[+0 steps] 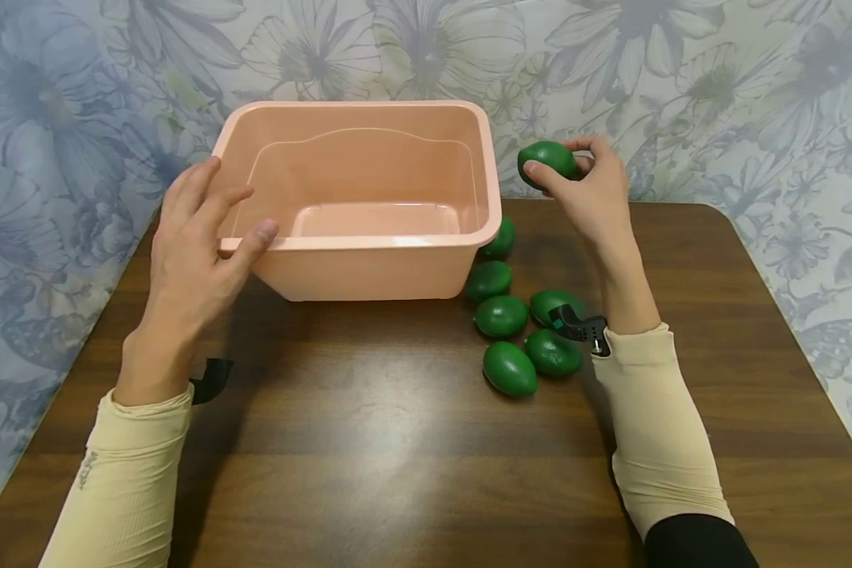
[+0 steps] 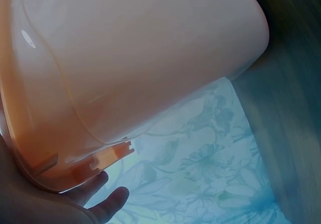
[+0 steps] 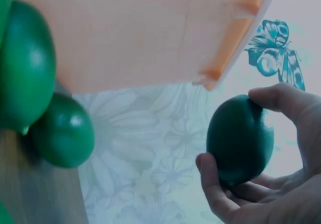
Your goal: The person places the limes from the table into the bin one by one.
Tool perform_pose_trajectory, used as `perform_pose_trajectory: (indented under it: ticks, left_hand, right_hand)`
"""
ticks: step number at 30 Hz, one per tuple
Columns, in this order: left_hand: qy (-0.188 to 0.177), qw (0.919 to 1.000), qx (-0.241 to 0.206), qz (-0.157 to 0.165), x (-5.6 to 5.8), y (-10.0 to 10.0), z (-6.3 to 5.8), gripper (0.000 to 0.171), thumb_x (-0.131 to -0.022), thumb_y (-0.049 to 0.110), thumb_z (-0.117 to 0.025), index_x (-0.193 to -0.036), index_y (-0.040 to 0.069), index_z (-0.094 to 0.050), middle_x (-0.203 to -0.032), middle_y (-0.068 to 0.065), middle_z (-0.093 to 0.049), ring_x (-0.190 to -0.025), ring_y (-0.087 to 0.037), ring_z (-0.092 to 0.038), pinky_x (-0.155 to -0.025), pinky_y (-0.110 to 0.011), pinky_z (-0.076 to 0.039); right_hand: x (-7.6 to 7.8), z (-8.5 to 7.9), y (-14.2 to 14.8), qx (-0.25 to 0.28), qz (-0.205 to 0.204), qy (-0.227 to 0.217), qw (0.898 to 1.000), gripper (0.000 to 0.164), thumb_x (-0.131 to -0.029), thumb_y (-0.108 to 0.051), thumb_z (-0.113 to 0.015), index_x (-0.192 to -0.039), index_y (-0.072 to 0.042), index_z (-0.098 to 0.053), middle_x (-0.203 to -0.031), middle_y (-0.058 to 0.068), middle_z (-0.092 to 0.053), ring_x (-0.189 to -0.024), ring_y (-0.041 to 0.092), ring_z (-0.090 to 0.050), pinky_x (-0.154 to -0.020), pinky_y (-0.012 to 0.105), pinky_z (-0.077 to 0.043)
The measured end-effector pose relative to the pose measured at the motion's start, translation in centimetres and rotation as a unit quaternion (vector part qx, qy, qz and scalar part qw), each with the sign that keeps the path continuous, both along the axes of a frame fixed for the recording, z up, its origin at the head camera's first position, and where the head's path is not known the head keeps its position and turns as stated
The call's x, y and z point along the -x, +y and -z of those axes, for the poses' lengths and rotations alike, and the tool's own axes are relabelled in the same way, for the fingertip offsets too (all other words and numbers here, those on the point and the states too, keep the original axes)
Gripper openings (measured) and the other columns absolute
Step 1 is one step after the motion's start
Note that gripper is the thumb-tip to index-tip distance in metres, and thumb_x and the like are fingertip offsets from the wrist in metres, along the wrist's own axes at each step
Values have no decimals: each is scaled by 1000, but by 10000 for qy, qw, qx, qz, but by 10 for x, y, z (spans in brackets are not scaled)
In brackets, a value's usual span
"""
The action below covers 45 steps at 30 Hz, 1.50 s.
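My right hand (image 1: 599,185) holds a glossy green lime (image 1: 545,162) between thumb and fingers, raised just right of a pink plastic tub (image 1: 369,268). In the right wrist view the same lime (image 3: 238,141) is pinched by the fingertips, apart from the tub's outer wall (image 3: 130,33). At the tub's left front corner, my left hand (image 1: 195,252) touches the rim with its fingers spread and fairly straight. The left wrist view shows that hand (image 2: 45,201) along the rim, beside the tub's side (image 2: 150,48). What I see of the tub's inside holds no limes.
Several more limes (image 1: 509,368) lie on the brown wooden table (image 1: 369,457) by the tub's right side, one partly hidden behind its rim. A flowered wall (image 1: 681,95) stands right behind the table. Dark wrist mounts (image 1: 578,325) sit at both sleeves.
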<state>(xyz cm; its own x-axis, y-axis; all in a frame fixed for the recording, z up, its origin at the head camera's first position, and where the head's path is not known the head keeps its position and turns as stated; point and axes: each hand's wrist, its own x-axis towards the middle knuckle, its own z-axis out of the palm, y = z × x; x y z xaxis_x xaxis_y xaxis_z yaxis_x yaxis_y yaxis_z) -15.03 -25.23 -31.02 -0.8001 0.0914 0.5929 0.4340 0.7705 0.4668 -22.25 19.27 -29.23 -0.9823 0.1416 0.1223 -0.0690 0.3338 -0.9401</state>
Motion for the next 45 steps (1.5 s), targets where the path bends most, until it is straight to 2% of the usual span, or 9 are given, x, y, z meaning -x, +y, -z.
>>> perform_pose_trajectory:
  ticks: [4, 12, 15, 19, 23, 28, 32, 37, 45]
  left_hand:
    - [26, 10000, -6, 39, 2, 0, 0, 87, -92, 76, -59, -131, 0, -71, -165, -16, -44, -156, -34, -33, -125, -60, -26]
    - [24, 10000, 68, 55, 3, 2, 1, 88, -92, 77, -58, -130, -1, -71, -164, -17, -44, -156, -34, -33, -125, -60, -26]
    - [18, 9999, 86, 57, 3, 3, 0, 87, -92, 76, -59, -131, -1, -71, -165, -16, -44, -156, -33, -33, -125, -60, -26]
    - [-48, 10000, 55, 29, 4, 2, 0, 88, -92, 77, -59, -131, -1, -71, -165, -16, -43, -157, -34, -32, -125, -60, -26]
    - [-88, 9999, 65, 26, 4, 2, 1, 90, -91, 79, -58, -131, -1, -71, -165, -16, -43, -157, -34, -32, -125, -60, -26]
    - [-153, 9999, 52, 40, 7, -1, 0, 85, -92, 74, -62, -132, 0, -71, -166, -14, -43, -157, -32, -32, -126, -58, -25]
    - [-187, 9997, -63, 112, 9, -6, 1, 80, -93, 71, -64, -130, 0, -72, -165, -12, -45, -157, -29, -32, -127, -55, -24]
    - [-169, 9994, -210, 215, 11, -11, 2, 75, -94, 67, -66, -128, 1, -74, -164, -10, -47, -158, -25, -32, -127, -55, -24]
    - [-144, 9994, -144, 267, 10, -8, 0, 71, -95, 64, -67, -126, 1, -75, -165, -9, -46, -157, -24, -31, -128, -54, -23]
  right_hand:
    - [6, -6, -10, 348, 260, 362, 9984, 54, -84, -35, -87, -124, -15, -59, -92, -3, -74, -81, 13, -73, -77, 27, -55]
    - [13, -11, -33, 570, 203, 1059, 9925, 51, -82, -32, -90, -122, -13, -65, -88, -3, -75, -80, 14, -71, -68, 28, -48]
    - [16, -14, -41, 509, 262, 1278, 9902, 52, -82, -31, -90, -124, -13, -66, -90, -3, -73, -84, 14, -68, -70, 28, -46]
    - [18, -19, -56, 363, 229, 1678, 9849, 53, -82, -28, -89, -127, -9, -67, -103, 1, -72, -92, 15, -69, -79, 25, -53]
    - [10, -28, -74, 230, 36, 1858, 9823, 54, -83, -22, -89, -130, -6, -66, -117, 8, -71, -104, 16, -70, -89, 29, -58]
    - [-6, -39, -89, 48, -48, 1887, 9820, 54, -83, -17, -87, -131, -3, -65, -122, 11, -70, -110, 17, -65, -94, 33, -58]
    - [-1, -33, -92, -253, -84, 2036, 9787, 57, -84, -18, -88, -133, -2, -64, -124, 12, -70, -111, 17, -67, -95, 30, -57]
    - [11, -21, -91, -506, -342, 2201, 9736, 57, -84, -21, -90, -132, -3, -66, -123, 9, -72, -112, 15, -69, -97, 24, -56]
    - [14, -17, -89, -597, -499, 2253, 9712, 26, -91, -7, -78, -117, -1, -74, -115, 11, -77, -107, 20, -73, -99, 25, -55]
